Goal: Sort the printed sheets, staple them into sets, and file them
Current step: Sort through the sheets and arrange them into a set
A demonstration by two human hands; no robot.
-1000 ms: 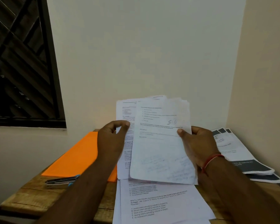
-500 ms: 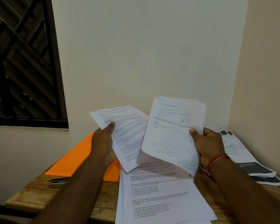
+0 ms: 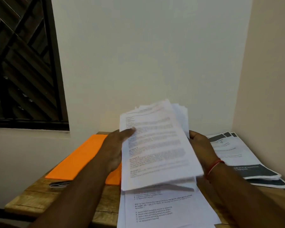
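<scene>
Your left hand [image 3: 115,148] grips the left edge of the paper bunch [image 3: 156,148], middle of the frame, your right hand [image 3: 202,145] grips its right edge, paper pile [image 3: 163,209] below it, table [image 3: 31,203] edge lower left.

The held sheets [image 3: 155,145] are smeared by motion and their print is unreadable. The right hand [image 3: 200,145] has its fingers hidden behind them. The pile [image 3: 163,209] beneath runs off the near edge. The stapler [image 3: 59,184] (left, blurred) is half covered by an arm [image 3: 82,186].
</scene>
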